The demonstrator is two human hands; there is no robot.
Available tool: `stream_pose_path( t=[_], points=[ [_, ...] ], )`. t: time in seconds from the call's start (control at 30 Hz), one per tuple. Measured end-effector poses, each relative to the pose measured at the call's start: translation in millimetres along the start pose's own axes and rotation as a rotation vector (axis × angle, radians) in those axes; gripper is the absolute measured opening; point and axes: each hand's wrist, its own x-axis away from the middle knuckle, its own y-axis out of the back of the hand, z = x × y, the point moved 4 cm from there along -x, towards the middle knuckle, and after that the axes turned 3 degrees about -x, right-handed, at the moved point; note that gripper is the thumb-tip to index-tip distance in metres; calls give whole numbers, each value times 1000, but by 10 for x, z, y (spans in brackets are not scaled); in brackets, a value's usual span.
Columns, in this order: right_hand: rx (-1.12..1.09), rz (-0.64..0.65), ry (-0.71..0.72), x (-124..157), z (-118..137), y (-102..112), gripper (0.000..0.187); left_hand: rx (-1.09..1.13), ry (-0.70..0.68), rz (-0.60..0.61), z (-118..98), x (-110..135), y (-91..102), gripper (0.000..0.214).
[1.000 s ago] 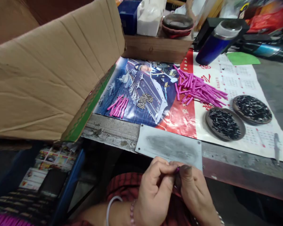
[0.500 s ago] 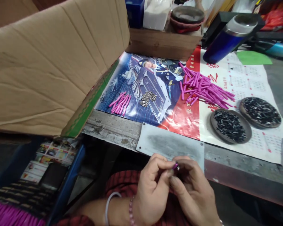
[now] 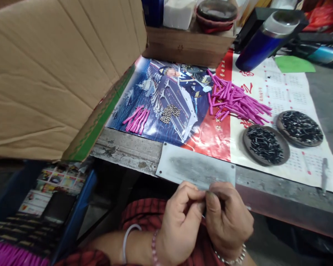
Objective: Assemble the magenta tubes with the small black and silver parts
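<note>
My left hand [image 3: 180,221] and my right hand [image 3: 229,218] meet at the fingertips above my lap, just short of the table edge. Both are closed in a pinch. Fingers cover almost all of what lies between them; a short magenta piece with a shiny end showed there a moment earlier. Beyond my hands, a grey metal plate [image 3: 195,168] lies at the table edge. Farther back are a small row of magenta sticks [image 3: 137,120], a cluster of small patterned metal pieces [image 3: 170,113] and a larger heap of magenta sticks [image 3: 235,99].
Two shallow bowls, a nearer one [image 3: 285,151] and a farther one [image 3: 283,135], hold thin dark pieces. A blue tumbler [image 3: 255,48] leans at the back right. A big cardboard box [image 3: 58,81] blocks the left; below it stands a blue crate [image 3: 84,199].
My right hand has turned, with its thumb now raised against the left fingertips. The magenta piece is no longer visible between the fingers. The view has shifted slightly.
</note>
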Motion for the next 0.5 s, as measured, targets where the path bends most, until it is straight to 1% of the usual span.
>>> stream_pose_path(
  t=[0.07, 0.1, 0.13, 0.23, 0.3, 0.37, 0.5],
  points=[
    [21, -8, -4, -5, 4, 7, 27, 0, 9, 3, 10, 9, 2, 15],
    [-13, 24, -43, -13, -3, 0, 32, 0, 6, 5, 13, 14, 5, 15],
    [-81, 64, -105, -20, -16, -10, 37, 2, -2, 6, 14, 19, 9, 14],
    [-393, 223, -349, -13, -53, -68, 56, 16, -36, -7, 9, 28, 34, 15],
    [-521, 299, -418, -1, -37, -94, 62, 23, -52, -9, 1, 29, 51, 16],
    [-503, 309, -381, -10, 0, -86, 59, 25, -67, -8, -10, 28, 65, 17],
    [-373, 257, -215, -52, 83, -47, 35, 31, -102, -13, -28, 28, 90, 18]
  ],
)
